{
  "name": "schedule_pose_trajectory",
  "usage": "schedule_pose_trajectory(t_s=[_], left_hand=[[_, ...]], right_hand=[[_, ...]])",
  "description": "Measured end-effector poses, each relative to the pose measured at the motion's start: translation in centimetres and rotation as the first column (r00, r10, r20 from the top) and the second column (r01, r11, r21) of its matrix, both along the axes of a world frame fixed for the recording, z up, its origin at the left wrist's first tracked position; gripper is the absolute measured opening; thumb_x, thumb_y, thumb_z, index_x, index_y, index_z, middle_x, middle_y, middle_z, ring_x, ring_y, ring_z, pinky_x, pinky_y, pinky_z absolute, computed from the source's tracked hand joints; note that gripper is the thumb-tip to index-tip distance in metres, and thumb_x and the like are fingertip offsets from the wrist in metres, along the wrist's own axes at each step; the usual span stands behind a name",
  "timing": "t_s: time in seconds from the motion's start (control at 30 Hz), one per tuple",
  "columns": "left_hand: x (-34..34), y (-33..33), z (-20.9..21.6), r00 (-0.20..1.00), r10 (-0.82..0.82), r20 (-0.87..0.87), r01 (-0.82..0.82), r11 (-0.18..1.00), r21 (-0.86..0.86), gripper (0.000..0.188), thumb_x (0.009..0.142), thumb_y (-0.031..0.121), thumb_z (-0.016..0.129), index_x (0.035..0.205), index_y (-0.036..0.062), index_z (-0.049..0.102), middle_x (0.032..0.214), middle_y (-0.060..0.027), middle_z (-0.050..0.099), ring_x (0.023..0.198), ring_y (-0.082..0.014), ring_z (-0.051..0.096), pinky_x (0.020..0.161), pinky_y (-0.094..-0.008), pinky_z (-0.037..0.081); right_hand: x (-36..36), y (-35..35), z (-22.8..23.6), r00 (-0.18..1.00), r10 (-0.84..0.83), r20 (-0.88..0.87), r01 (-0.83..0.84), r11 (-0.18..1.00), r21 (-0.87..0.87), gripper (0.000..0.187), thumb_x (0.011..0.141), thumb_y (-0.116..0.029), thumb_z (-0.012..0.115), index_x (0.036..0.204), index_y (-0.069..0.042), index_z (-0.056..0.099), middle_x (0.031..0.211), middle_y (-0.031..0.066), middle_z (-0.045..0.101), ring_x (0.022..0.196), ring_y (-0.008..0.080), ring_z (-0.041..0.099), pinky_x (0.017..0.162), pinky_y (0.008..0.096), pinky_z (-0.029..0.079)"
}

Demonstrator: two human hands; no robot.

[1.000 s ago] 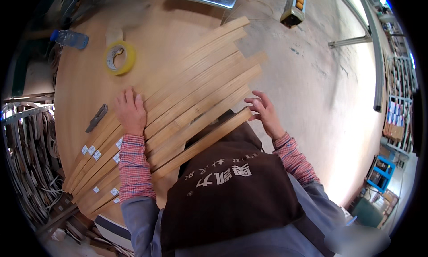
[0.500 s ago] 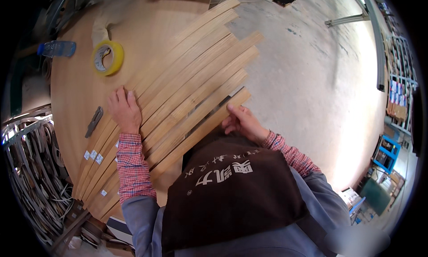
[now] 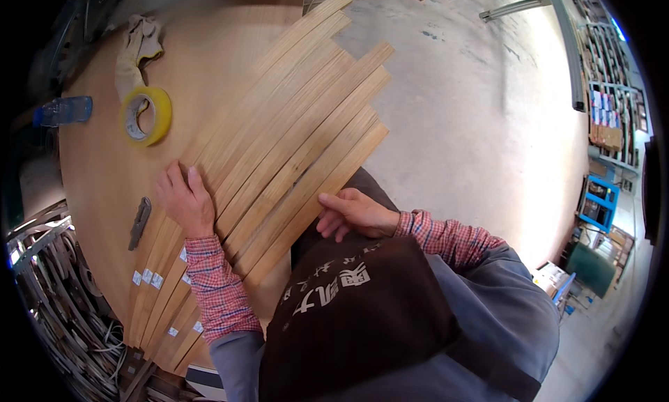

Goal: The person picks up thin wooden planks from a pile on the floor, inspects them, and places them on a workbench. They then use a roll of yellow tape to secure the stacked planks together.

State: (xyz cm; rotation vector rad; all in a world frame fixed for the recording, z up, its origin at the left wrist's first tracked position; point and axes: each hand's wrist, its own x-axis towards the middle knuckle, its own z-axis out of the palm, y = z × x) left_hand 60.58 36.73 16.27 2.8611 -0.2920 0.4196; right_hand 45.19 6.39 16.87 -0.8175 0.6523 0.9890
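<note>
Several long, thin wooden strips [image 3: 300,88] lie side by side in a fan across the table, with small white labels [image 3: 157,281] near their lower-left ends. My left hand [image 3: 187,198] rests on the far-left strips, fingers stretched and slightly bent, holding nothing. At the near edge of the fan, my right hand [image 3: 357,215] has its thumb against the nearest wooden strip [image 3: 348,164]. Its other fingers are loosely curled below that edge, apart from the thumb. Narrow gaps show between some strips.
Left of the strips lie a grey utility knife [image 3: 140,223], a yellow tape roll [image 3: 162,116], a cloth glove [image 3: 134,57] and a plastic bottle [image 3: 66,111]. Bundled bands [image 3: 63,318] are at the lower left. Concrete floor [image 3: 460,123] lies right of the table [image 3: 97,165]; shelving [image 3: 606,95] stands beyond.
My right hand has moved left along the nearest strip, away from its end. The nearest strips now lie closer together, their gaps narrower. My left hand stays on the strips; the view has shifted.
</note>
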Motion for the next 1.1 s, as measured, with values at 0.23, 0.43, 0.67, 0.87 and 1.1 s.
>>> schedule_pose_trajectory(t_s=[0.23, 0.43, 0.67, 0.87, 1.1], left_hand=[[-0.3, 0.1, -0.2, 0.999, -0.029, 0.020, 0.030, 0.998, -0.048, 0.034, 0.100, 0.027, 0.054, 0.120, 0.0003, 0.063, 0.108, -0.0181, 0.062, 0.101, -0.0387, 0.056, 0.087, -0.0475, 0.045], [-0.2, 1.0, -0.1, 0.997, 0.059, 0.041, -0.056, 0.995, -0.088, 0.022, 0.093, 0.025, 0.062, 0.101, 0.0048, 0.063, 0.096, -0.0163, 0.059, 0.091, -0.0375, 0.055, 0.080, -0.0494, 0.044], [-0.1, -0.7, 0.3, 0.993, 0.015, 0.117, 0.004, 0.986, -0.165, 0.034, 0.084, 0.027, 0.069, 0.106, 0.0029, 0.062, 0.098, -0.0138, 0.057, 0.095, -0.0360, 0.054, 0.085, -0.0489, 0.044], [-0.8, -0.9, 1.2, 0.995, 0.082, 0.060, -0.071, 0.985, -0.157, 0.048, 0.084, 0.029, 0.071, 0.121, 0.0006, 0.058, 0.122, -0.0189, 0.055, 0.117, -0.0375, 0.051, 0.097, -0.0476, 0.043], [9.8, 4.3, 2.5, 0.964, -0.266, 0.005, 0.263, 0.955, 0.135, 0.043, 0.083, 0.020, 0.073, 0.121, 0.0042, 0.059, 0.125, -0.0189, 0.056, 0.126, -0.0403, 0.049, 0.102, -0.0493, 0.043]], right_hand=[[1.2, 1.8, 1.4, 0.992, -0.120, -0.026, 0.116, 0.986, -0.117, 0.052, 0.105, -0.047, 0.054, 0.114, 0.005, 0.058, 0.096, 0.0183, 0.072, 0.083, 0.0232, 0.072, 0.064, 0.0365, 0.063], [3.1, 1.8, -0.1, 0.998, 0.047, 0.033, -0.042, 0.988, -0.146, 0.053, 0.106, -0.047, 0.053, 0.122, 0.004, 0.055, 0.100, 0.0195, 0.072, 0.086, 0.0250, 0.072, 0.066, 0.0384, 0.063], [1.6, 0.4, -1.8, 0.999, 0.016, 0.034, -0.011, 0.992, -0.124, 0.050, 0.105, -0.048, 0.054, 0.108, 0.002, 0.062, 0.084, 0.0130, 0.074, 0.074, 0.0237, 0.074, 0.054, 0.0387, 0.062], [1.7, -1.3, -0.3, 0.996, 0.084, 0.007, -0.083, 0.993, -0.079, 0.045, 0.104, -0.044, 0.057, 0.109, 0.000, 0.063, 0.087, 0.0120, 0.075, 0.075, 0.0212, 0.074, 0.061, 0.0329, 0.061], [-0.2, -5.4, 3.0, 0.973, 0.065, 0.221, -0.038, 0.991, -0.127, 0.035, 0.106, -0.032, 0.056, 0.109, 0.001, 0.065, 0.088, 0.0132, 0.076, 0.076, 0.0190, 0.073, 0.065, 0.0279, 0.057]])
